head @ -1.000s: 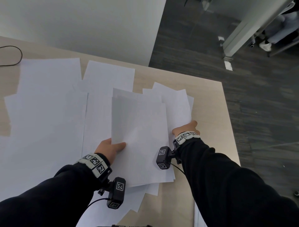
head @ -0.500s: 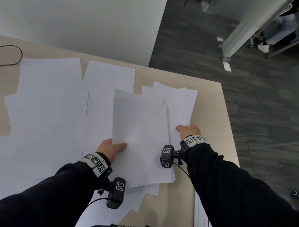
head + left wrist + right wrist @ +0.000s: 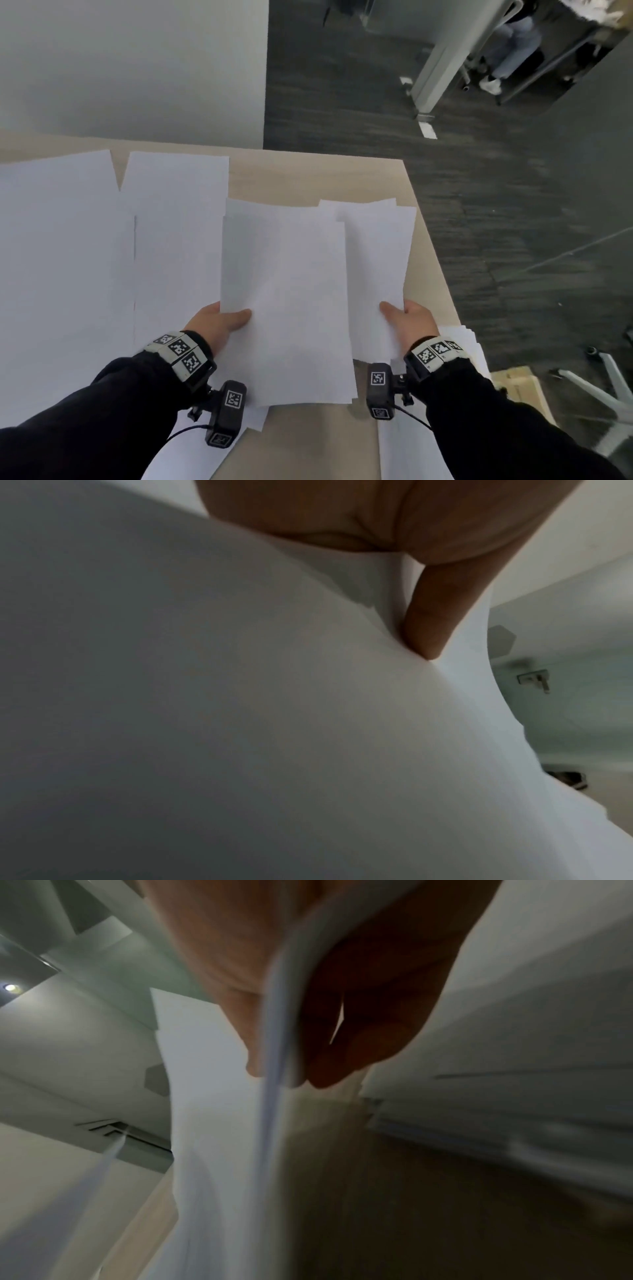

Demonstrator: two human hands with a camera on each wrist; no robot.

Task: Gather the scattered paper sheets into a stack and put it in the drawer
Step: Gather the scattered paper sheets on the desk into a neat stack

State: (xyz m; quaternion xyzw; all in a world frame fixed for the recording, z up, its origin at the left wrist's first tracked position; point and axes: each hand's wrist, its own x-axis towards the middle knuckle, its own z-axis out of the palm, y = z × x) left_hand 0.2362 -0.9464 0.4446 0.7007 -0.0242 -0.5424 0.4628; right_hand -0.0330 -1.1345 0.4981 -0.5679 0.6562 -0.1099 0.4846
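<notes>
Both hands hold white paper over a light wooden desk (image 3: pixel 308 174). My left hand (image 3: pixel 222 320) grips a bunch of sheets (image 3: pixel 284 301) at its left edge, thumb on top; the left wrist view shows that thumb (image 3: pixel 431 620) pressing on paper (image 3: pixel 240 723). My right hand (image 3: pixel 404 317) pinches a second bunch of sheets (image 3: pixel 376 253) at its lower right corner, lifted off the desk. In the right wrist view the paper edge (image 3: pixel 274 1069) runs between thumb and fingers (image 3: pixel 359 1042). More loose sheets (image 3: pixel 85 257) cover the desk's left part.
The desk's right edge (image 3: pixel 442 274) drops to dark carpet. A further pile of paper (image 3: pixel 469 346) shows past my right wrist, beside a pale wooden surface (image 3: pixel 524 390). A white wall stands behind the desk. Chair and table legs stand on the floor at right.
My right hand has turned thumb-up, taken hold of the right-hand sheets and pulled them toward me off the desk. The view has shifted right. The left hand keeps its grip.
</notes>
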